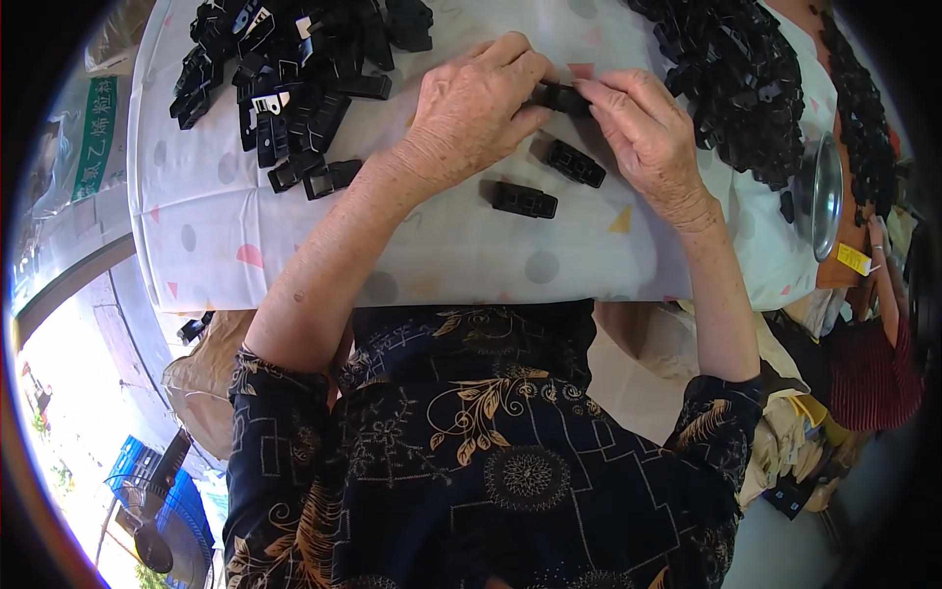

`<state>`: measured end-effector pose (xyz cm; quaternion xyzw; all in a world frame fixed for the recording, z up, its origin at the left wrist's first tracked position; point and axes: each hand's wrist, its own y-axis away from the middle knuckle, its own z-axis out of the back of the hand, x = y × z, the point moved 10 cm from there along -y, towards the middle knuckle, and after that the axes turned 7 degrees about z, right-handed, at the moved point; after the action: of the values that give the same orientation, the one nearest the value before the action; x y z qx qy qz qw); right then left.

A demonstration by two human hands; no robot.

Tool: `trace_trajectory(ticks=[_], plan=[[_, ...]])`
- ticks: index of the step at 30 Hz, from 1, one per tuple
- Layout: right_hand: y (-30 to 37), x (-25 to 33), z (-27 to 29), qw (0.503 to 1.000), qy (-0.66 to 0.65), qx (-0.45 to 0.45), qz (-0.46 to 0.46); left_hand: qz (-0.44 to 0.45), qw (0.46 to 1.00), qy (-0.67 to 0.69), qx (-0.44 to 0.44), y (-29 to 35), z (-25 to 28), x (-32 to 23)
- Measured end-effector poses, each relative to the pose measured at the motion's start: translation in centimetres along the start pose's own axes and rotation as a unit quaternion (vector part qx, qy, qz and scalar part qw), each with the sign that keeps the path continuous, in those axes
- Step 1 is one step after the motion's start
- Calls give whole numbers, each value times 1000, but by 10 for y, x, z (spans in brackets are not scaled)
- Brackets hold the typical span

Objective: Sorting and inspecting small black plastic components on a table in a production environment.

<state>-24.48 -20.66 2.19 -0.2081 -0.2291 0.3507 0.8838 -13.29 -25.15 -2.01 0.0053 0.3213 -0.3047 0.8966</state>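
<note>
Between my hands, over the table, is a small black plastic piece (pixel 562 98), partly covered by fingers. My left hand (pixel 476 110) grips its left end with thumb and fingers. The fingers of my right hand (pixel 643 137) pinch the other end. Just below lie two similar pieces on the cloth: a black block-shaped part (pixel 575 163) set at a slant, and another black part (pixel 525 199) nearer to me. What exactly these parts are, I cannot tell.
A pale patterned tablecloth (pixel 334 245) covers the table. Loose black parts (pixel 324 118) lie heaped at far left, a few with white pieces. A larger black pile (pixel 736 88) fills the far right, beside a round metal dish (pixel 827 196). Another person's arm (pixel 886 275) shows at right.
</note>
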Motion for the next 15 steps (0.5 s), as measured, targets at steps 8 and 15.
trace_trajectory(ticks=[8,15], plan=[[1,5,-4,999,-12,5,-38,-3,1000,20,-4,2,3,-3],[4,11,1,999,22,-34,-12,2,1000,14,-5,2,0,-1]])
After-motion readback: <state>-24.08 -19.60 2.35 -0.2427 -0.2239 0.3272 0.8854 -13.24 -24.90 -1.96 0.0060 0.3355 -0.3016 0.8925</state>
